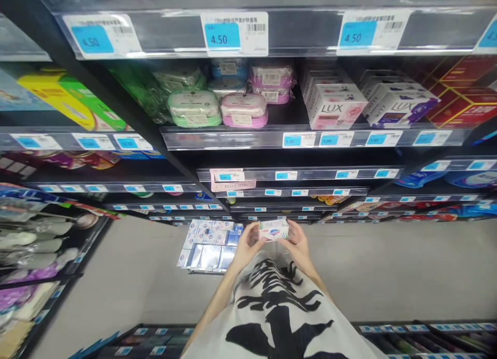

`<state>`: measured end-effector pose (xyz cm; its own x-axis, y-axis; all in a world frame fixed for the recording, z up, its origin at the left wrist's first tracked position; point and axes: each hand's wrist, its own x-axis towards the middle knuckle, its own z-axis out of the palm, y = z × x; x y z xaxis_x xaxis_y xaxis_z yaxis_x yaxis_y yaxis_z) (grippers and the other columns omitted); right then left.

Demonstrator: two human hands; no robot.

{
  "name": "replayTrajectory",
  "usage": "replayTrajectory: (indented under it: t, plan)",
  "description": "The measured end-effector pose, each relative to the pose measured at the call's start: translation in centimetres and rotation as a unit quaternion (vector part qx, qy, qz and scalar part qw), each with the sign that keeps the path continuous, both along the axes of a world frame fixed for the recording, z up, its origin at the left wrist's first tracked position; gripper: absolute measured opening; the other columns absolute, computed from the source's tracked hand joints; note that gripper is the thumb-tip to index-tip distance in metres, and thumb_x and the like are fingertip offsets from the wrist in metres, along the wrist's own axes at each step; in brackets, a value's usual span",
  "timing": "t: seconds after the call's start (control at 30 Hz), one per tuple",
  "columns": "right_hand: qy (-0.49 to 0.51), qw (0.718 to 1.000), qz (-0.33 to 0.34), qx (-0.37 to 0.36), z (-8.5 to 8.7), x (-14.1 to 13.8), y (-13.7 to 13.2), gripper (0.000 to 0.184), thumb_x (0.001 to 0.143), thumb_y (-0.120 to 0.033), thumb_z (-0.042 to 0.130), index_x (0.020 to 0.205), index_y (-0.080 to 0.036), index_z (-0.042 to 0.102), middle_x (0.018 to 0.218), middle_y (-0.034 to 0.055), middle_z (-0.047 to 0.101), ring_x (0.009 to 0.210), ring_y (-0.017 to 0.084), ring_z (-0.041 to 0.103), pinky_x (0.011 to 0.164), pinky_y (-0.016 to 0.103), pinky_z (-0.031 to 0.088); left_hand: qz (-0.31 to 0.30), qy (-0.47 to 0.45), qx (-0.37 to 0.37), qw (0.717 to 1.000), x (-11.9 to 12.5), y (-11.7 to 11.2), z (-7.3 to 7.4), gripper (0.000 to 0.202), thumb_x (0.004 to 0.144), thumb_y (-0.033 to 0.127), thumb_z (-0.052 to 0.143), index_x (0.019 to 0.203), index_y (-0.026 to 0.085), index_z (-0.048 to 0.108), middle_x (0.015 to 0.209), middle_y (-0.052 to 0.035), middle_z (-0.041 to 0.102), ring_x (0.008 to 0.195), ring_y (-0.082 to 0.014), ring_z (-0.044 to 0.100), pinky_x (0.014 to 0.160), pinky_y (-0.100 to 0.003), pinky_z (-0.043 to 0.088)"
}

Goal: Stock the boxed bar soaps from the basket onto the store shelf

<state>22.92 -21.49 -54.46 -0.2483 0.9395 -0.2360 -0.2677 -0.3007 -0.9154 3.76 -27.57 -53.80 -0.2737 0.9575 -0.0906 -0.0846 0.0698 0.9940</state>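
Note:
A white soap box (pixel 274 229) with a blue and red logo and green leaf marks is held level in front of my body. My left hand (pixel 248 245) grips its left end, thumb along the near side. At the other end, my right hand (pixel 296 242) closes on it in the same way. Low on the left, stacked soap boxes (pixel 209 240), white and blue, lie in several rows close to the floor beside my left hand.
Ahead stands a shelf unit (pixel 229 137) with price tags. It carries LUX soap boxes (pixel 337 108), green and pink soap cases (pixel 244 110) and red boxes (pixel 466 103). A side rack (pixel 73 276) of packaged goods is at left. Grey floor (pixel 407 266) lies below.

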Motion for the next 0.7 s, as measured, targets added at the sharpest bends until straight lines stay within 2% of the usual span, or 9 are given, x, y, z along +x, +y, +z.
replayTrajectory:
  t: [0.1,0.17,0.27,0.37,0.47,0.57,0.7]
  plan:
    - [-0.008,1.0,-0.028,0.004,-0.2,0.1,-0.3,0.063,0.061,-0.031,0.095,0.116,-0.027,0.065,0.12,0.0074,0.073,0.117,0.026,0.068,0.092,0.038,0.06,0.0,0.048,0.0,0.999,-0.2,-0.1,-0.1,0.041,0.086,0.038,0.077,0.121,0.02,0.065,0.125,-0.0116,0.065,0.116,-0.0236,0.063,0.089,-0.032,0.055]
    - [-0.01,0.999,-0.029,0.011,-0.4,0.4,-0.4,0.053,0.059,-0.03,0.094,0.105,-0.026,0.068,0.113,0.0062,0.074,0.113,0.026,0.069,0.088,0.037,0.06,-0.026,0.076,0.012,0.997,-0.3,0.0,0.0,0.036,0.086,0.033,0.076,0.118,0.02,0.066,0.124,-0.0113,0.066,0.118,-0.0241,0.063,0.092,-0.034,0.056]
    - [-0.006,0.999,-0.039,0.035,-0.7,1.3,-0.4,0.04,0.059,-0.029,0.093,0.091,-0.025,0.069,0.103,0.0047,0.073,0.113,0.026,0.069,0.092,0.039,0.058,-0.081,0.106,0.029,0.991,0.0,0.2,0.3,0.029,0.086,0.025,0.076,0.113,0.02,0.066,0.126,-0.0118,0.068,0.123,-0.0259,0.063,0.1,-0.039,0.054]
    - [-0.021,0.996,-0.067,0.052,-1.0,2.7,-0.2,0.035,0.057,-0.027,0.092,0.081,-0.024,0.067,0.097,0.0043,0.072,0.114,0.028,0.068,0.096,0.042,0.057,-0.119,0.161,0.036,0.979,1.1,0.5,0.5,0.026,0.085,0.02,0.075,0.109,0.021,0.067,0.125,-0.011,0.072,0.122,-0.0268,0.066,0.106,-0.044,0.052]
    - [-0.027,0.995,-0.085,0.042,-1.5,4.2,0.1,0.033,0.057,-0.025,0.09,0.082,-0.024,0.068,0.098,0.0046,0.073,0.116,0.028,0.067,0.098,0.043,0.056,-0.142,0.231,0.051,0.961,2.5,1.0,0.6,0.027,0.089,0.022,0.072,0.116,0.024,0.069,0.126,-0.0101,0.073,0.122,-0.0267,0.066,0.11,-0.046,0.05]
    - [-0.027,0.995,-0.092,0.016,-2.0,5.6,0.1,0.034,0.056,-0.024,0.089,0.085,-0.024,0.07,0.101,0.0053,0.075,0.115,0.028,0.068,0.099,0.043,0.056,-0.168,0.291,0.063,0.94,3.8,1.5,0.4,0.038,0.094,0.03,0.07,0.131,0.026,0.068,0.128,-0.011,0.071,0.123,-0.0273,0.063,0.111,-0.047,0.049]
    - [-0.071,0.996,-0.051,-0.022,-2.7,7.4,-0.5,0.043,0.054,-0.029,0.091,0.094,-0.022,0.075,0.109,0.0104,0.079,0.111,0.031,0.071,0.094,0.045,0.059,-0.22,0.382,0.016,0.898,5.1,1.5,0.1,0.043,0.097,0.037,0.065,0.138,0.026,0.066,0.129,-0.0114,0.07,0.122,-0.0295,0.062,0.107,-0.047,0.05]
